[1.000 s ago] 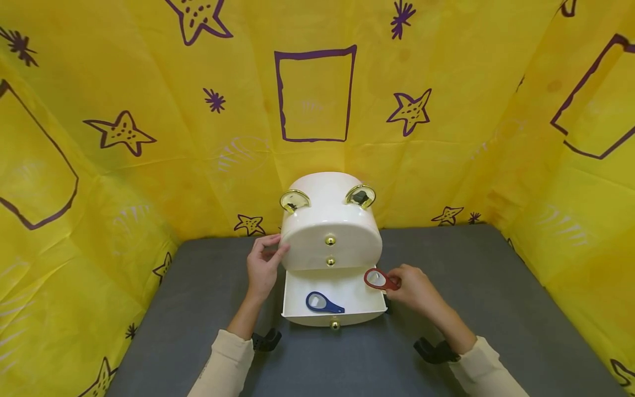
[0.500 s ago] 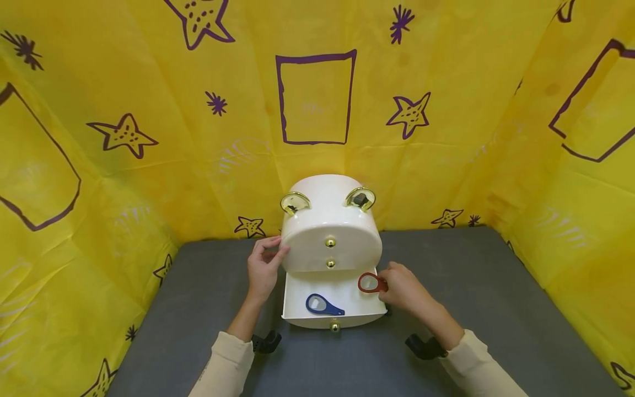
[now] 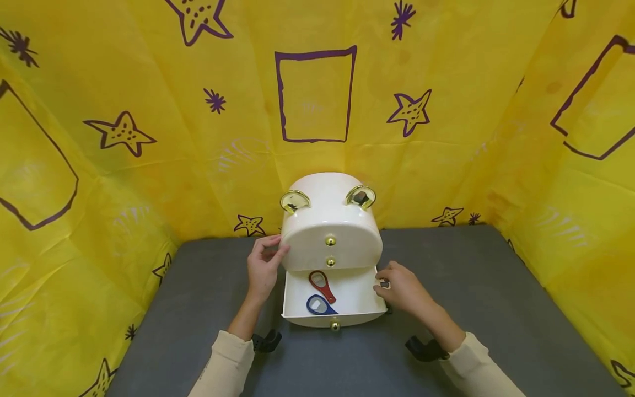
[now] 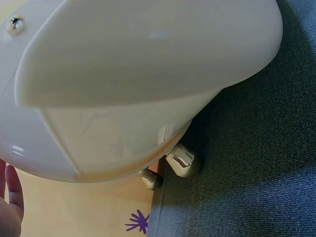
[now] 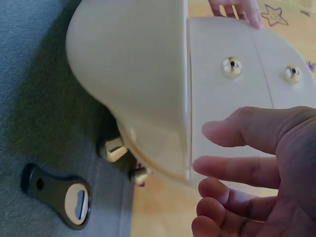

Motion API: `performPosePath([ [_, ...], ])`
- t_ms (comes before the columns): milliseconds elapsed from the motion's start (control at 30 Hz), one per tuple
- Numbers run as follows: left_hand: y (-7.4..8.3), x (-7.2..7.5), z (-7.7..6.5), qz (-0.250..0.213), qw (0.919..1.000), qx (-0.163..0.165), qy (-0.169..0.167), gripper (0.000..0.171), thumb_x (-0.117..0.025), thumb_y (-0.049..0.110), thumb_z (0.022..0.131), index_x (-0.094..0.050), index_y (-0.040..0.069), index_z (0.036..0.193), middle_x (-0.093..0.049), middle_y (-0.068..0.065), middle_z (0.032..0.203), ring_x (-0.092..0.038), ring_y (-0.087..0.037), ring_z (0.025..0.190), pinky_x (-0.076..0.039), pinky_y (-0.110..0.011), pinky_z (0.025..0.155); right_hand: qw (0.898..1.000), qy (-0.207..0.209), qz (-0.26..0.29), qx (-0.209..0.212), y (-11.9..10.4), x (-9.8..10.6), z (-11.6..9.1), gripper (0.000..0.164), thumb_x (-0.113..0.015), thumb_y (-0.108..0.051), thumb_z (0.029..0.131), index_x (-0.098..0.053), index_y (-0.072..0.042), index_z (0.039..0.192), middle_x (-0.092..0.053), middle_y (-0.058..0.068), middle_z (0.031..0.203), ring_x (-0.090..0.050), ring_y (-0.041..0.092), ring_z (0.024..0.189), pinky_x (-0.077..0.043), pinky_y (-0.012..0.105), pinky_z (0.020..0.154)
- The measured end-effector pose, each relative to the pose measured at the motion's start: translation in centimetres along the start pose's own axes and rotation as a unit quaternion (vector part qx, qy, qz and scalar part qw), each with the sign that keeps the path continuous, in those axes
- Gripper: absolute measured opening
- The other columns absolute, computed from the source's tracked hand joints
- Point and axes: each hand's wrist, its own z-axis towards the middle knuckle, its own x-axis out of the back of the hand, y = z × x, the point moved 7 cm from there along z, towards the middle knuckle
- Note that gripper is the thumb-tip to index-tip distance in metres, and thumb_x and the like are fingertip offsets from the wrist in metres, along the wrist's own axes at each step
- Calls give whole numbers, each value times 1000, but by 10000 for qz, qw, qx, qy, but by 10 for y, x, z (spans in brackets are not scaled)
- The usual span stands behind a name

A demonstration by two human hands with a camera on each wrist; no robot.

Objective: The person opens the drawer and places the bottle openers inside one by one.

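Observation:
A white rounded cabinet (image 3: pixel 307 248) has its bottom drawer (image 3: pixel 353 292) pulled out. Inside the drawer lie a red bottle opener (image 3: pixel 324 290) and a blue bottle opener (image 3: pixel 321 305), with the red handle reaching to the blue one. My left hand (image 3: pixel 263 270) rests against the cabinet's left side, thumb at the front edge. Over the drawer's right rim is my right hand (image 3: pixel 404 288), thumb and fingers apart with nothing between them, as the right wrist view shows. On the table beside the cabinet, in that view, lies a black bottle opener (image 5: pixel 54 195).
Gold knobs (image 3: pixel 330 241) sit on the cabinet front, and two gold-rimmed ears (image 3: pixel 361 197) stick up from its top. The dark grey table (image 3: pixel 198 309) is enclosed by yellow patterned cloth (image 3: pixel 178 110) at the back and sides.
My right hand brought the red bottle opener leftward over the drawer and let it go; it now lies above the blue one. My left hand has stayed on the cabinet.

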Motion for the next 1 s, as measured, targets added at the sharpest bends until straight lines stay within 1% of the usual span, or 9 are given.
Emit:
performPosePath([
  [133, 1, -1, 1, 13, 10000, 30, -30, 24, -72, -7, 81, -62, -16, 101, -58, -31, 109, -57, 1, 94, -50, -10, 76, 9989, 32, 227, -418, 11, 5, -3, 7, -72, -9, 81, -75, -4, 86, -54, 4, 74, -44, 11, 66, -37, 25, 59],
  [300, 1, 0, 0, 37, 10000, 48, -20, 25, -72, -6, 81, -62, -16, 101, -58, -32, 109, -57, 1, 94, -50, -10, 76, 9962, -30, 435, -758, 27, 9, -7, 13, -73, -13, 84, -75, -2, 92, -60, 5, 80, -55, 15, 72, -47, 31, 66],
  [367, 0, 0, 0, 38, 10000, 54, -12, 25, -72, -6, 81, -62, -16, 101, -58, -32, 109, -57, 1, 93, -50, -10, 75, 9954, -69, 489, -827, 31, 11, -8, 16, -73, -14, 84, -74, -1, 94, -61, 5, 80, -57, 16, 73, -49, 32, 67],
  [467, 0, 0, 0, 17, 10000, 69, 8, 24, -72, -7, 81, -62, -16, 101, -58, -32, 109, -57, 1, 93, -50, -11, 75, 9951, -49, 497, -859, 34, 12, -9, 17, -73, -14, 83, -74, -1, 93, -61, 4, 79, -57, 16, 73, -49, 32, 66],
  [633, 0, -1, 0, -2, 10000, 44, 32, 24, -72, -9, 81, -62, -15, 101, -58, -31, 108, -57, 1, 93, -50, -11, 75, 9943, -24, 515, -933, 38, 8, -9, 19, -73, -14, 84, -73, 2, 94, -63, 5, 78, -58, 17, 72, -49, 32, 65],
  [800, 0, -1, 0, -17, 10000, 37, 9, 24, -71, -9, 81, -62, -15, 101, -57, -31, 108, -57, 1, 93, -50, -11, 75, 9909, -2, 618, -1197, 44, 4, -10, 25, -72, -16, 85, -71, 5, 100, -65, 9, 82, -60, 21, 75, -52, 37, 67],
  [1000, 1, 0, -1, 98, 9999, 56, -40, 25, -73, -6, 81, -62, -15, 102, -59, -31, 109, -57, 3, 90, -50, -10, 75, 9869, -23, 713, -1447, 49, 0, -12, 31, -71, -16, 86, -69, 8, 105, -68, 14, 88, -63, 25, 80, -54, 41, 71],
])
